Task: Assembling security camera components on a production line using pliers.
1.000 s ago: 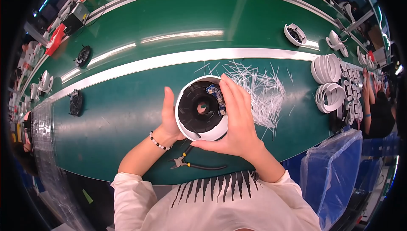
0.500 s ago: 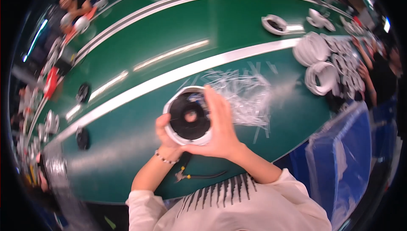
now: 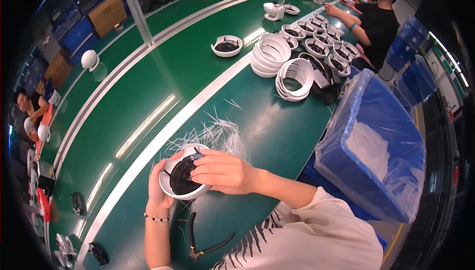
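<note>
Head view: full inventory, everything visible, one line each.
Round housing: 1, white with black inside, held over the belt's near edge.
Cut plastic strips: a loose pile, clear white, on the belt just beyond the housing.
Pliers: 1, black handles, on the belt near the person's chest.
Ring stacks: 2 stacks, white, far right of the belt.
Small housings: a cluster, white and black, beyond the rings.
Lone housing: 1, white, mid belt.
Bin: 1, blue with clear liner, right of the belt.
Conveyor belt: green, white stripes.
Co-worker: black top, far right.
Left hand: cups the housing's left rim.
Right hand: fingers on the housing's top.
</note>
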Motion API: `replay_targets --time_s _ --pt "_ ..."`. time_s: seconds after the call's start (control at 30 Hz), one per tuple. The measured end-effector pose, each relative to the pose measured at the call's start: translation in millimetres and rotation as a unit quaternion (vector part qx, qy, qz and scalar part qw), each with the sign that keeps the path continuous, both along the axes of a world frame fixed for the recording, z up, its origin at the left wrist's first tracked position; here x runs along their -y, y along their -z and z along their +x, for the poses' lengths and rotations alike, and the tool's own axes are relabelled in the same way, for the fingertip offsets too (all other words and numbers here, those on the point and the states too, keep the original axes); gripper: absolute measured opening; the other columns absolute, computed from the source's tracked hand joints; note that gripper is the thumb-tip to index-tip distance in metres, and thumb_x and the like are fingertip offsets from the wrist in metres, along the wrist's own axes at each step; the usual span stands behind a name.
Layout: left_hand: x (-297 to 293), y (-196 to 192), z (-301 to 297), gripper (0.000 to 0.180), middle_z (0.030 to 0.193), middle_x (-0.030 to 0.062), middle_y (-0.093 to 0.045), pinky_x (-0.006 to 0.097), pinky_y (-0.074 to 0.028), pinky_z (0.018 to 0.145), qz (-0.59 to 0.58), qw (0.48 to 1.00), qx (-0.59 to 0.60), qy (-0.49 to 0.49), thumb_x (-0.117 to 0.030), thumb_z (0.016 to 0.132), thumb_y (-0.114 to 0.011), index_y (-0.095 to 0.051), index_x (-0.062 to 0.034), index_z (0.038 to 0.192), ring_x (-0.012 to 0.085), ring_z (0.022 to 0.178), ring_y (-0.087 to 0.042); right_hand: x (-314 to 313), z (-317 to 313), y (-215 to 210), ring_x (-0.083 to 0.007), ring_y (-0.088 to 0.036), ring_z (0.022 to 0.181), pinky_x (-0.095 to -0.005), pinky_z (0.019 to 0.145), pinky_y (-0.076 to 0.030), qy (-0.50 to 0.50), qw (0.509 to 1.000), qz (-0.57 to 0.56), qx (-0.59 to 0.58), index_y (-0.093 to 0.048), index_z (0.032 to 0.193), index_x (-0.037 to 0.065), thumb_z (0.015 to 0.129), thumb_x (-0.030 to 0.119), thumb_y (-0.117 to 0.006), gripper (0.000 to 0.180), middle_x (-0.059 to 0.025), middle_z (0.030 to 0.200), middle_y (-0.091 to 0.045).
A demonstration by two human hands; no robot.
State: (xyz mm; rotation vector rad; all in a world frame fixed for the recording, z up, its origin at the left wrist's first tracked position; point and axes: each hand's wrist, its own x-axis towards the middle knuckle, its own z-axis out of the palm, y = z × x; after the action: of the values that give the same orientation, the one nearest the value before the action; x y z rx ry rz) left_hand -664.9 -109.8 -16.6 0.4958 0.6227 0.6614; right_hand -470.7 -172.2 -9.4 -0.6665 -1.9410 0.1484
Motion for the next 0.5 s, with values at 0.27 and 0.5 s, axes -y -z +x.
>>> replay_targets --time_s 0.27,0.5 --pt "-84 12 1 0.043 0.118 0.0123 -0.048 0.043 -0.038 0.093 0.093 0.988 -0.065 -0.107 -0.031 0.089 -0.033 -0.041 -0.0024 0.12 0.0256 0.109 -0.047 -51 133 -34 -0.03 -0.037 0.116 -0.0355 0.098 -0.027 0.433 0.897 -0.064 0.06 -0.049 0.112 0.006 0.06 0.009 -0.067 0.055 -0.0149 0.121 -0.044" --pt "-181 62 30 0.025 0.103 0.0136 -0.052 0.047 -0.045 0.084 0.087 0.984 0.056 -0.143 -0.022 0.091 -0.032 -0.043 -0.0022 0.102 0.0262 0.097 -0.053 -51 346 18 -0.0261 -0.056 0.096 -0.0316 0.086 -0.041 0.588 0.805 -0.057 0.062 -0.062 0.095 0.003 0.061 -0.008 -0.047 0.038 -0.0142 0.099 -0.06"
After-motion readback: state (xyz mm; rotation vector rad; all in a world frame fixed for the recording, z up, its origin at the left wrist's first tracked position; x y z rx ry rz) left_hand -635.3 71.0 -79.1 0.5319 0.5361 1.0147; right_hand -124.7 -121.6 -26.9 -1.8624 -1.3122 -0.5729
